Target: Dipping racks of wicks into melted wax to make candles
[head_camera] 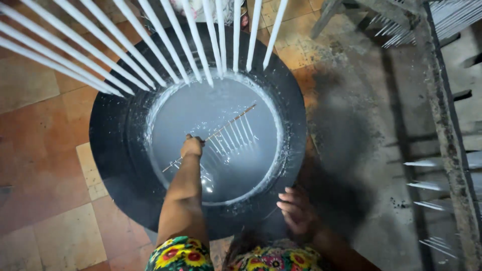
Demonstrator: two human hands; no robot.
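Candles [236, 134] on a thin stick [213, 135] are hanging over the pale wax in the black vat [115, 150] at mid-frame, the left hand [192, 147] clenching that stick while the right hand [297, 211] is resting open at the rim, lower right.
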